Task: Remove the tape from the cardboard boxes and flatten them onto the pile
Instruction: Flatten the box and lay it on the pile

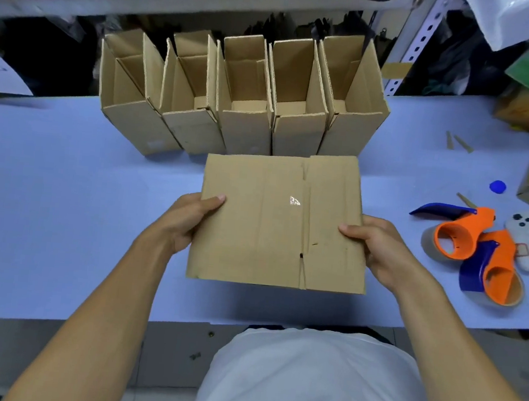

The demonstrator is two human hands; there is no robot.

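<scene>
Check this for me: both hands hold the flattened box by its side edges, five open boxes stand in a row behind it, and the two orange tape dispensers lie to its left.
One thing is wrong: the tape dispensers lie to the right of the flattened box, not its left. The head view shows this. The rest holds: the left hand and right hand hold its side edges, and five open boxes stand in a row behind it.

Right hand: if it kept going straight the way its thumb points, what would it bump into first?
The right hand grips the flattened cardboard box, thumb pointing left across it. Going on, it would probably meet the left hand on the opposite edge first.
</scene>
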